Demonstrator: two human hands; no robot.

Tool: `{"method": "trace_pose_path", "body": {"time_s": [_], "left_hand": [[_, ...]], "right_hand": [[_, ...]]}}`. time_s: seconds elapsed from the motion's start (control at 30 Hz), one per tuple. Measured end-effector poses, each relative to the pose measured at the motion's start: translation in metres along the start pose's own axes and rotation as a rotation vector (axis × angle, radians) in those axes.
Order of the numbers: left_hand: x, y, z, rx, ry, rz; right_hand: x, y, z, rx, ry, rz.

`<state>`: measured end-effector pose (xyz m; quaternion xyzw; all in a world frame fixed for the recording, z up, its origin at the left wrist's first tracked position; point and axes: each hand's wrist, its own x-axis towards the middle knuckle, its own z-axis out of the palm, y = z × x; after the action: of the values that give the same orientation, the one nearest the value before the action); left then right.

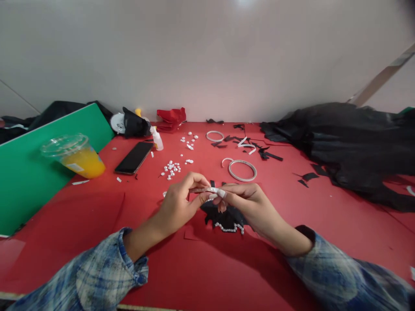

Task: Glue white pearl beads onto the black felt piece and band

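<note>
In front of me, my left hand (pixel 185 196) and my right hand (pixel 245 198) meet, both with fingers pinched on a thin whitish bangle (pixel 212 189) seen nearly edge-on. Much of the bangle is hidden by fingers. Just beneath the hands lies a piece of black fabric (pixel 212 216) with a string of white pearl beads (pixel 228 229) along its near side. Beyond my right hand a pale bangle (pixel 243 170) lies flat, a curled white strip (pixel 227 161) beside it. Loose pearl beads (pixel 171 168) are scattered beyond my left hand.
On the red table (pixel 155 268) are a phone (pixel 134 157), a small glue bottle (pixel 157 140), another bangle (pixel 215 136) and black scraps (pixel 270 155). A tilted cup of orange drink (pixel 82 160) leans by a green board (pixel 29 172). Black fabric (pixel 350 142) covers the right side.
</note>
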<state>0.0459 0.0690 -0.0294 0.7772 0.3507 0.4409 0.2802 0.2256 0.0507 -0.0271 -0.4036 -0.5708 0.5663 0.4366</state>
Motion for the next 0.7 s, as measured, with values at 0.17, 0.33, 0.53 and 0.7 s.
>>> {"method": "trace_pose_path", "body": {"time_s": [0.17,0.33,0.53,0.7], "left_hand": [[-0.002,0.002,0.000,0.072,-0.032,0.141],[-0.004,0.008,0.004,0.021,0.065,0.160],[-0.005,0.016,0.006,-0.216,0.094,-0.151],[-0.004,0.012,0.006,-0.202,0.083,-0.081]], "right_hand": [[-0.002,0.002,0.000,-0.045,0.006,-0.055],[-0.005,0.005,0.009,-0.030,0.001,-0.045],[-0.006,0.009,0.020,0.069,-0.062,0.061],[-0.004,0.006,0.017,0.365,-0.012,0.082]]}}
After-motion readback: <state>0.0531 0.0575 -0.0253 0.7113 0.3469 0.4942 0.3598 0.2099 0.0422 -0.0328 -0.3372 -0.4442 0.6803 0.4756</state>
